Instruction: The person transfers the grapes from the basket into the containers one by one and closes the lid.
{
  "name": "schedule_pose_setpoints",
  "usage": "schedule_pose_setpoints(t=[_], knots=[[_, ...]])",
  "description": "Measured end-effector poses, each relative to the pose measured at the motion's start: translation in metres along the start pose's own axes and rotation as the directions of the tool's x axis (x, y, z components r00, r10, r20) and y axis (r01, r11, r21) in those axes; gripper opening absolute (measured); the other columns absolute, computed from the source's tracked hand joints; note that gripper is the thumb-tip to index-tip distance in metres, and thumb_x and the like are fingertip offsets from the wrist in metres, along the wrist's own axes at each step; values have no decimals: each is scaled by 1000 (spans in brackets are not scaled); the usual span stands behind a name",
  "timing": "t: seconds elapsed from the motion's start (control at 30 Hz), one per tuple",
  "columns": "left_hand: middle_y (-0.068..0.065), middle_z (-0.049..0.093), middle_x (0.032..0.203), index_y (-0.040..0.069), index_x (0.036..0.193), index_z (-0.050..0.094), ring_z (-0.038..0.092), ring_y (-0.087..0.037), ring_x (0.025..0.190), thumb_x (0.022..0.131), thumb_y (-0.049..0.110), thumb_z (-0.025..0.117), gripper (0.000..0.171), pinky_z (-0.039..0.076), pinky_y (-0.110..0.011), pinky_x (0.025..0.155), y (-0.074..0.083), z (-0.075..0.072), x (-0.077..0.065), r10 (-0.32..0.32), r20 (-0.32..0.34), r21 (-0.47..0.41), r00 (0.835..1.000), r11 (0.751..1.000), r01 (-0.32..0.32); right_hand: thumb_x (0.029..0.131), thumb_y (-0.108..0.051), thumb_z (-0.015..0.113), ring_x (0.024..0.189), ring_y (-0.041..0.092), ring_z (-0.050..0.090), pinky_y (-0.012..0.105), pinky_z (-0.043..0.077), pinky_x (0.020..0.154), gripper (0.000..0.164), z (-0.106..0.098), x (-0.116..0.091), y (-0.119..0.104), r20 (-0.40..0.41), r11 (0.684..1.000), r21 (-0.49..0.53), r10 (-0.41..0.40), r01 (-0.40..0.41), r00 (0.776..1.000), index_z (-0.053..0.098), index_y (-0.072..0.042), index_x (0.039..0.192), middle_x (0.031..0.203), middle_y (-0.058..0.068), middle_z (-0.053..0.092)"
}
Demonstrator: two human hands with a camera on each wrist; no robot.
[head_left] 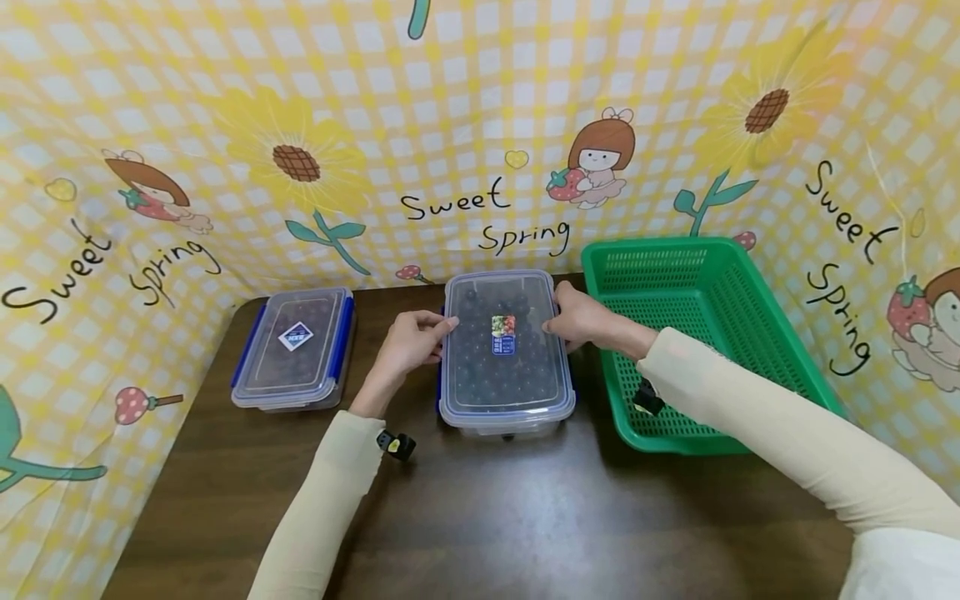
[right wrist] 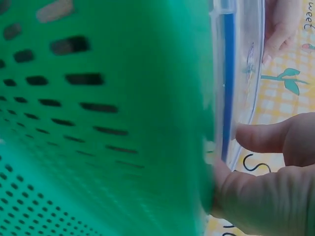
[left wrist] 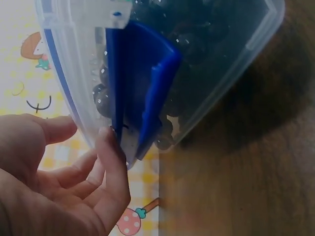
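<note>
A clear plastic food container [head_left: 480, 383] with a lid stands on the table, full of dark, round, glossy pieces. My left hand [head_left: 408, 340] is at its left side, thumb on the lid's edge and fingers at the side latch. That blue latch [left wrist: 142, 73] sticks out from the wall in the left wrist view. On the opposite side, my right hand [head_left: 588, 318] grips the container's edge, its thumb on the lid rim and its other fingers down beside the latch. The blue strip [right wrist: 228, 83] there runs upright along the rim.
To the left stands a smaller lidded container [head_left: 288, 371] with blue latches and dark contents. A green perforated basket [head_left: 626, 425] is close on the right, under my right forearm. Patterned cloth [head_left: 420, 125] rises behind the brown wooden table [head_left: 465, 517].
</note>
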State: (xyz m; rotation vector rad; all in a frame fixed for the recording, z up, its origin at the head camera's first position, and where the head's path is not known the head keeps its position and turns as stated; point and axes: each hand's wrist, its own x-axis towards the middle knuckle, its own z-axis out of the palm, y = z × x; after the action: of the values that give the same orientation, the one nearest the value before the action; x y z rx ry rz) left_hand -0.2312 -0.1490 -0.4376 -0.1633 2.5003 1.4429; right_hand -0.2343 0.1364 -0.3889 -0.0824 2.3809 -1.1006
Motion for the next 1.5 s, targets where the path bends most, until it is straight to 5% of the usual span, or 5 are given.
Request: schedule_pose_setpoints(t=[0.47,0.67,0.87,1.27,1.5], knots=[[-8,70,122,15,122,74,63,-27,106,100,51,69,43,56,-47,94,-3,1,0,-33,-45,38,998,999,35,109,-9,53,132,41,61,52,61,97,77,-1,2,-4,41,999,-6,47,-46,998,0,-2,165,164,28,32],[-13,65,134,11,137,65,61,-29,113,96,57,71,62,57,-48,98,-11,3,3,-42,-51,-68,998,997,39,107,-13,56,72,23,48,37,53,66,94,-9,8,-11,46,993,-64,102,-99,994,-17,-1,165,141,27,50],[-18,57,144,7,160,35,68,-33,118,92,62,73,96,61,-50,101,-18,2,4,-129,34,-202,991,970,134,108,-10,49,150,46,36,60,58,99,85,-12,10,-11,144,983,72,158,-170,977,-11,-3,167,174,17,-26],[-19,62,138,3,158,36,68,-28,115,92,62,73,96,59,-47,104,-20,1,5,-149,56,-182,987,971,156,110,-12,41,111,36,72,58,62,87,53,-2,2,-3,162,976,148,138,-163,977,30,1,160,137,26,63],[-19,68,135,-2,153,46,71,-30,117,95,61,70,88,57,-48,107,-19,1,2,-123,17,-143,992,982,124,110,-13,37,119,37,62,52,58,89,67,4,1,-2,139,975,143,150,-169,979,4,-3,168,172,22,16]])
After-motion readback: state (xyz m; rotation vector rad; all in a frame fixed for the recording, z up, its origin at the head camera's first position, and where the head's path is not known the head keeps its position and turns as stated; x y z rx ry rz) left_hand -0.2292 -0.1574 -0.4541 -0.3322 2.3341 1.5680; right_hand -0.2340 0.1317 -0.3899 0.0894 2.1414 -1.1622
